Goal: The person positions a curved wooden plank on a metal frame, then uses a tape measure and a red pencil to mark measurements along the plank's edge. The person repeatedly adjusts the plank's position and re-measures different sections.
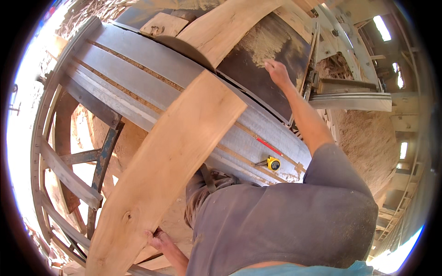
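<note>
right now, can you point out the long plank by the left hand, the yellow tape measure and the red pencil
Long plank [162,168]: head view, middle of its broad upper face.
Yellow tape measure [274,163]: head view, its dark round centre.
Red pencil [270,146]: head view, middle of its shaft.

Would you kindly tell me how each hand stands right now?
Left hand: holding the long wooden board by its edge.
Right hand: loosely closed, nothing visible in it.

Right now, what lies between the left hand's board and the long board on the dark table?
In the head view, a curved metal disc, apparently a saw blade, stands between the held board and the long board.
</note>
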Available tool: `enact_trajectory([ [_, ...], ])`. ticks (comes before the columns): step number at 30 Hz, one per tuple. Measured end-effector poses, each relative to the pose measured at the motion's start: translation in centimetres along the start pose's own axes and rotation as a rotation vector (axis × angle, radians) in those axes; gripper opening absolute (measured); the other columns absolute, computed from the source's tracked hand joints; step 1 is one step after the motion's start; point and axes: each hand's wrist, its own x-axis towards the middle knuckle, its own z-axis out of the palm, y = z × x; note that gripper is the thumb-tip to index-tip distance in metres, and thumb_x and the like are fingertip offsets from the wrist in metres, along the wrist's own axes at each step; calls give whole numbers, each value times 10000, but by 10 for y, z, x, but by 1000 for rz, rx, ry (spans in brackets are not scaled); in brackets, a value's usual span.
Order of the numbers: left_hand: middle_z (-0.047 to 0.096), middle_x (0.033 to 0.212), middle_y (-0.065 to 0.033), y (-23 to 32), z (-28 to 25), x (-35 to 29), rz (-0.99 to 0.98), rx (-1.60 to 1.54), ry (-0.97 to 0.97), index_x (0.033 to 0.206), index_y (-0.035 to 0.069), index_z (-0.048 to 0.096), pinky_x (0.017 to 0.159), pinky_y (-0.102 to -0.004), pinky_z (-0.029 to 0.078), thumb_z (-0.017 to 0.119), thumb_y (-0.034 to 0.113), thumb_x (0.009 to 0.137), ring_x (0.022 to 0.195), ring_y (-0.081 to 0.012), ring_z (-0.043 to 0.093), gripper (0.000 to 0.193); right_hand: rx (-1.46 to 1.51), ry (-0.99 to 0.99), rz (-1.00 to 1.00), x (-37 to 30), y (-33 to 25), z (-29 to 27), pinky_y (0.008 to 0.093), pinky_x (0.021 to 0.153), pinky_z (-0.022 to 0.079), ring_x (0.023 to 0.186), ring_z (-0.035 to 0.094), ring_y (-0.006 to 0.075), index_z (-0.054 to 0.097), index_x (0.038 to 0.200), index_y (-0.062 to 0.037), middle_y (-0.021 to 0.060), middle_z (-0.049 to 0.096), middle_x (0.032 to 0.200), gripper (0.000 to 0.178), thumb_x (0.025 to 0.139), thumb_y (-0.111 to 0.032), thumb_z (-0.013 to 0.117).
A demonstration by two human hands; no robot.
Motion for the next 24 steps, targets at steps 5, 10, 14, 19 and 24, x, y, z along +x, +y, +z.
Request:
enact_trajectory([
  [5, 565, 1384, -166, 4, -22, -22, -66, 31, -144, 1409, -10, 468, 1084, -435, 471, 677, 133, 929, 1262, -308, 536, 542, -46, -238, -251, 159, 5, 54, 393, 1090, 392, 1291, 533, 335, 603, 1337, -53, 178, 600, 1366, 452, 1002, -335, 492],
  [10, 555, 1405, -141, 8, -23, -59, -77, 54, -39, 1420, 2, 465, 1077, -435, 462, 712, 176, 919, 1273, -263, 527, 585, -159, -217, -498, 268, -83, 119, 411, 1140, 327, 1357, 461, 306, 589, 1364, -103, 133, 577, 1406, 446, 1019, -355, 458],
  [14, 561, 1405, -134, 14, -29, -43, -66, 100, -55, 1421, 7, 469, 1086, -436, 459, 688, 173, 939, 1270, -257, 534, 555, -341, 44, -616, 327, -86, 186, 463, 1149, 303, 1360, 452, 291, 579, 1363, -164, 64, 548, 1445, 434, 1008, -370, 437],
  [19, 539, 1440, -125, 22, -46, -61, -34, 131, -30, 1436, 0, 450, 1116, -443, 429, 657, 159, 957, 1293, -264, 519, 546, -371, 23, -540, 281, -135, 163, 473, 1100, 370, 1291, 508, 342, 600, 1302, -109, 168, 562, 1383, 395, 951, -277, 530],
  [24, 559, 1418, -116, 21, -28, -61, -8, 149, -26, 1414, -1, 471, 1089, -442, 459, 661, 164, 955, 1258, -266, 550, 523, -372, 17, -469, 250, -98, 135, 478, 1150, 282, 1333, 464, 292, 612, 1304, -183, 24, 558, 1436, 381, 1000, -357, 459],
])
